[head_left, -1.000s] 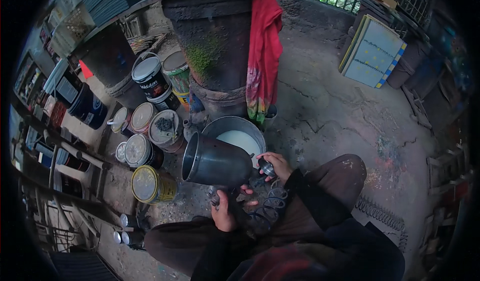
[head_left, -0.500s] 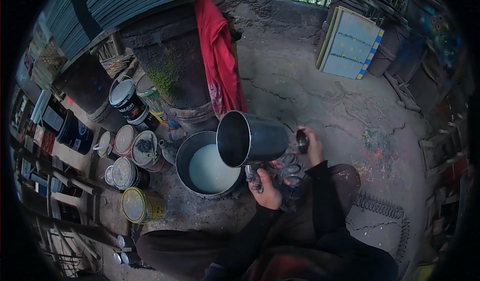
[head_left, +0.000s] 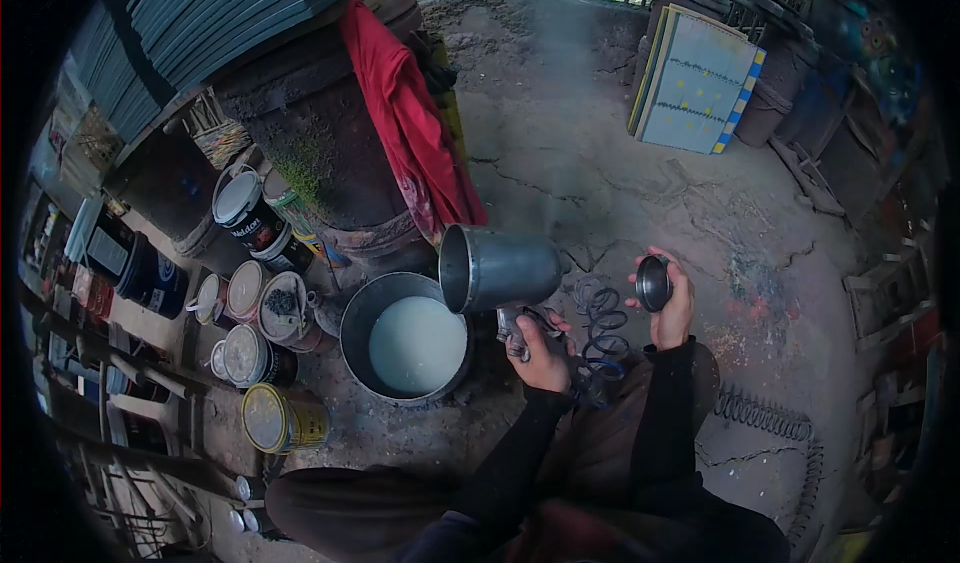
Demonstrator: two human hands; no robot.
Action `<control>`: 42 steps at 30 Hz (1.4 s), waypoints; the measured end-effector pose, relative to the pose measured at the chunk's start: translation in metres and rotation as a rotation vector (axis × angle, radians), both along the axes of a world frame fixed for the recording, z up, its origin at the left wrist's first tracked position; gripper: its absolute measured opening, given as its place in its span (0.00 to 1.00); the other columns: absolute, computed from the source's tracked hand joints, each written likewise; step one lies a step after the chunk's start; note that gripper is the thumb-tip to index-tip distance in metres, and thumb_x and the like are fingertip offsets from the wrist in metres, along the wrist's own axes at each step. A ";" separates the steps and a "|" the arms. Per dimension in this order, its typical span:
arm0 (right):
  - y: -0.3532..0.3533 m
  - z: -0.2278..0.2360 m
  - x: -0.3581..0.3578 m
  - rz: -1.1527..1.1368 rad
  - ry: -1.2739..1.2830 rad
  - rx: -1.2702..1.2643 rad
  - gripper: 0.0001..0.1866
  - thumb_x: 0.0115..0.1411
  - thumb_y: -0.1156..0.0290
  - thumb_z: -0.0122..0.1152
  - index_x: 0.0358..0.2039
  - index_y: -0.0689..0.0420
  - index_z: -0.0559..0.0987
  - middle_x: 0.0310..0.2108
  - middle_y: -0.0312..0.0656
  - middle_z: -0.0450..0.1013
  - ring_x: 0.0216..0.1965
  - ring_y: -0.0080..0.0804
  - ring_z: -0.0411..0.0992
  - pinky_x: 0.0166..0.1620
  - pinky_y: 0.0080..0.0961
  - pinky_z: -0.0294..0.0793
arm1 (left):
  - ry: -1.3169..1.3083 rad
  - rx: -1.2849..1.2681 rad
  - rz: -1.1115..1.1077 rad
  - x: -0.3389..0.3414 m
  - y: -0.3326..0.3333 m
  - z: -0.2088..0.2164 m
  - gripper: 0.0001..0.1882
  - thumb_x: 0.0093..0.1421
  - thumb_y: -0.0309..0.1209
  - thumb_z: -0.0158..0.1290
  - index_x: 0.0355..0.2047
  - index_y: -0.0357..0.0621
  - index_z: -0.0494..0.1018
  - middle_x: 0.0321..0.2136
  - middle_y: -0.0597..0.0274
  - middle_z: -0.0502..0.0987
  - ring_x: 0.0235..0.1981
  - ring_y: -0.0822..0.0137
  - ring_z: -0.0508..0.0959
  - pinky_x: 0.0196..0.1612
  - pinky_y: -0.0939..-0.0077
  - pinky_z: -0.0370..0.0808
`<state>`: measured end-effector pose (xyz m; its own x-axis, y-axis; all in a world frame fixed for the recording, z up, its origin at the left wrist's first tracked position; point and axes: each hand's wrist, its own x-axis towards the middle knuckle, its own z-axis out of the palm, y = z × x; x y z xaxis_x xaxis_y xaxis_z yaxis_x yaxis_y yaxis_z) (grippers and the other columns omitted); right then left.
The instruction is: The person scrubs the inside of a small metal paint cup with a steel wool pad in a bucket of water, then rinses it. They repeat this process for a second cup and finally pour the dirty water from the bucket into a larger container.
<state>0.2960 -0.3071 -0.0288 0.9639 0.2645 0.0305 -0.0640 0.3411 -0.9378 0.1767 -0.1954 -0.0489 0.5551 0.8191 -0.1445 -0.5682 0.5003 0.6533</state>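
Observation:
My left hand (head_left: 545,363) is closed round the grip of a spray gun (head_left: 512,331), whose large grey metal cup (head_left: 510,270) lies tilted on its side with its mouth toward the left. A dark coiled air hose (head_left: 604,331) hangs beside that hand. My right hand (head_left: 676,311) holds a small round metal lid (head_left: 654,284), apart from the cup. Left of the gun stands a dark round pot (head_left: 352,358) with whitish liquid (head_left: 417,343) in it. The cup's mouth sits close above the pot's right rim; its inside is dark.
Paint buckets (head_left: 240,198) and a yellow can (head_left: 268,421) crowd the left side. Behind the pot stands a large drum (head_left: 300,113) with a red cloth (head_left: 405,113) over it. Painted boards (head_left: 695,88) lean at the back right. More coiled hose (head_left: 765,420) lies on the floor at right.
My right hand has moved right, away from the cup, turning the lid so its hollow shows. The cup has tipped a little, showing less of its inside.

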 end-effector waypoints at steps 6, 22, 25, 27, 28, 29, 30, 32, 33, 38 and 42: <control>0.002 0.002 -0.002 0.003 -0.010 0.000 0.23 0.62 0.57 0.40 0.50 0.61 0.68 0.40 0.46 0.71 0.34 0.30 0.73 0.24 0.24 0.76 | -0.010 -0.049 -0.053 -0.005 0.004 0.001 0.20 0.62 0.49 0.44 0.37 0.42 0.64 0.25 0.56 0.72 0.24 0.68 0.74 0.15 0.78 0.66; 0.005 -0.001 -0.004 -0.009 -0.064 -0.126 0.23 0.62 0.58 0.39 0.50 0.60 0.68 0.40 0.46 0.71 0.35 0.31 0.73 0.24 0.25 0.76 | 0.013 0.334 0.142 -0.001 -0.003 -0.012 0.09 0.62 0.29 0.47 0.41 0.43 0.64 0.22 0.63 0.71 0.21 0.75 0.70 0.18 0.84 0.64; 0.009 0.005 -0.009 0.009 -0.053 -0.157 0.22 0.62 0.59 0.39 0.50 0.61 0.69 0.40 0.44 0.71 0.36 0.30 0.73 0.29 0.25 0.76 | 0.121 0.533 0.165 -0.006 -0.002 -0.027 0.17 0.57 0.26 0.49 0.46 0.36 0.61 0.35 0.57 0.70 0.36 0.68 0.72 0.41 0.75 0.68; 0.008 0.006 -0.009 0.008 -0.078 -0.164 0.22 0.62 0.59 0.40 0.49 0.60 0.69 0.41 0.43 0.71 0.36 0.29 0.72 0.31 0.25 0.76 | 0.183 0.676 0.189 -0.009 -0.001 -0.029 0.23 0.52 0.23 0.51 0.49 0.33 0.60 0.42 0.51 0.68 0.44 0.62 0.71 0.50 0.70 0.65; 0.006 0.002 -0.006 0.007 -0.111 -0.161 0.22 0.62 0.59 0.40 0.49 0.59 0.70 0.41 0.43 0.71 0.36 0.29 0.72 0.29 0.25 0.76 | 0.172 0.705 0.204 -0.009 -0.002 -0.030 0.23 0.52 0.23 0.50 0.49 0.33 0.60 0.42 0.50 0.68 0.44 0.61 0.71 0.50 0.70 0.65; 0.006 0.002 -0.006 0.005 -0.143 -0.158 0.22 0.62 0.59 0.41 0.50 0.58 0.70 0.41 0.42 0.71 0.35 0.29 0.72 0.28 0.25 0.76 | 0.160 0.736 0.219 -0.009 -0.003 -0.029 0.23 0.52 0.23 0.50 0.49 0.33 0.60 0.43 0.50 0.69 0.45 0.61 0.71 0.50 0.71 0.65; 0.005 0.003 -0.006 0.003 -0.158 -0.169 0.22 0.62 0.59 0.41 0.50 0.58 0.70 0.41 0.42 0.71 0.35 0.29 0.72 0.28 0.25 0.76 | 0.149 0.766 0.234 -0.009 -0.004 -0.028 0.23 0.52 0.23 0.50 0.48 0.33 0.60 0.44 0.49 0.69 0.46 0.60 0.71 0.51 0.71 0.65; 0.005 0.005 -0.006 0.001 -0.187 -0.190 0.22 0.62 0.58 0.41 0.50 0.58 0.70 0.40 0.42 0.71 0.35 0.29 0.72 0.28 0.24 0.75 | 0.135 0.802 0.181 -0.012 -0.002 -0.024 0.23 0.51 0.22 0.50 0.49 0.33 0.60 0.45 0.47 0.68 0.47 0.59 0.71 0.52 0.70 0.65; 0.006 0.004 -0.006 0.009 -0.184 -0.198 0.22 0.62 0.58 0.42 0.49 0.59 0.70 0.40 0.41 0.71 0.36 0.28 0.72 0.30 0.23 0.75 | 0.129 0.821 0.154 -0.014 -0.001 -0.023 0.23 0.51 0.21 0.49 0.49 0.32 0.60 0.46 0.45 0.68 0.48 0.58 0.71 0.52 0.70 0.65; 0.003 -0.010 0.005 0.051 -0.228 -0.175 0.19 0.61 0.62 0.45 0.46 0.61 0.73 0.38 0.40 0.72 0.37 0.25 0.70 0.39 0.19 0.70 | 0.178 0.973 0.164 -0.015 0.002 -0.019 0.24 0.50 0.19 0.49 0.50 0.31 0.59 0.45 0.44 0.69 0.47 0.57 0.73 0.52 0.68 0.67; 0.003 -0.021 0.009 0.060 -0.196 -0.172 0.17 0.61 0.65 0.47 0.45 0.62 0.73 0.38 0.40 0.73 0.37 0.24 0.69 0.42 0.19 0.68 | 0.189 0.982 0.191 -0.015 0.001 -0.013 0.22 0.52 0.20 0.50 0.48 0.32 0.61 0.43 0.45 0.71 0.45 0.58 0.74 0.51 0.68 0.67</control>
